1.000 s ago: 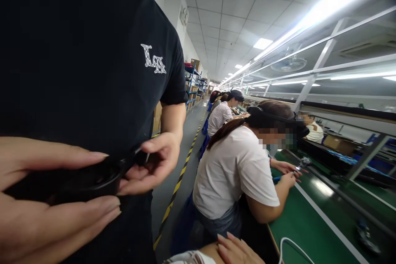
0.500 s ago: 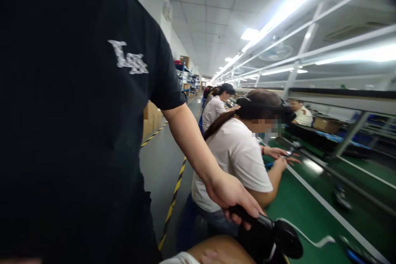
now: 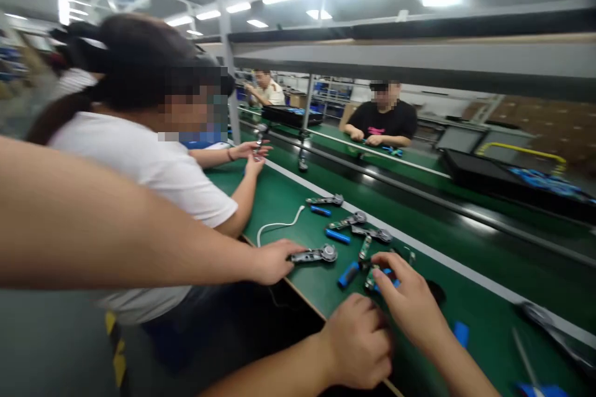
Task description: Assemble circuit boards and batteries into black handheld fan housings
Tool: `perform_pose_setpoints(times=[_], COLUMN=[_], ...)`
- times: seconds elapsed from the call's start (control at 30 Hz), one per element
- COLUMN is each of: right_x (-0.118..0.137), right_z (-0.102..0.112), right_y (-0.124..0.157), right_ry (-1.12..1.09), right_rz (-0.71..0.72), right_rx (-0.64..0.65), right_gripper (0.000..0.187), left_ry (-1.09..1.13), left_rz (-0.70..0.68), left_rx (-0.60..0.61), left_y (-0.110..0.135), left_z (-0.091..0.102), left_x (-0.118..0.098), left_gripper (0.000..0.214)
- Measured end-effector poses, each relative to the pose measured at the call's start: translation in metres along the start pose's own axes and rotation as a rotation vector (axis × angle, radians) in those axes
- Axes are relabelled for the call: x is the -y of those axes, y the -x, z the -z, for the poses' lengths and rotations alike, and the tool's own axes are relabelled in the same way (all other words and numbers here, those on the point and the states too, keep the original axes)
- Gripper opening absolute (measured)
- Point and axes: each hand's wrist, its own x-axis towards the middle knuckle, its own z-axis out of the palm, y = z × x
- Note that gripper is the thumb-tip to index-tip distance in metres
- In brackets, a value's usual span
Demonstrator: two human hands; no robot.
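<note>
My left hand is closed at the table's near edge, its fingers curled and a little blurred; whatever is in it, if anything, is hidden. Beside it, my right hand curves over a small green circuit board and a blue battery. Its thumb and fingers are apart, close to or touching the board. Just to the left lies another blue battery. Another person's hand, reaching in from the left, holds a grey housing half with a round end on the table.
Several housing halves with boards and blue batteries lie on the green table. A white cable curls near the seated co-worker. Toward the right are a blue piece and a long thin tool.
My view has swung right and down to the table. Both my hands now show over it. The other person's hand held a black round-headed device; now a grey housing half is in it.
</note>
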Motion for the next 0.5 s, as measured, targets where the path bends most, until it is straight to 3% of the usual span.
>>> perform_pose_setpoints(times=[0.1,0.23,0.37,0.43,0.5], right_x=[-0.039,-0.070,-0.092,-0.099,-0.103], right_z=[0.034,0.070,0.081,0.080,0.078], right_y=[0.006,0.012,0.014,0.015,0.017], right_ry=[0.102,0.238,0.272,0.281,0.277], right_rz=[-0.143,-0.216,-0.242,-0.246,-0.231], right_rx=[0.067,0.154,0.105,0.081,0.082], right_gripper=[0.032,0.030,0.031,0.032,0.032], left_ry=[-0.051,-0.199,-0.189,-0.167,-0.141], left_rz=[0.115,0.426,0.545,0.572,0.633], left_rx=[-0.077,-0.090,0.116,0.174,0.138], left_y=[0.010,0.009,-0.002,0.001,0.007], left_z=[0.012,0.049,0.071,0.075,0.075], left_x=[0.016,0.067,0.114,0.123,0.119], left_gripper=[0.010,0.035,0.029,0.026,0.033])
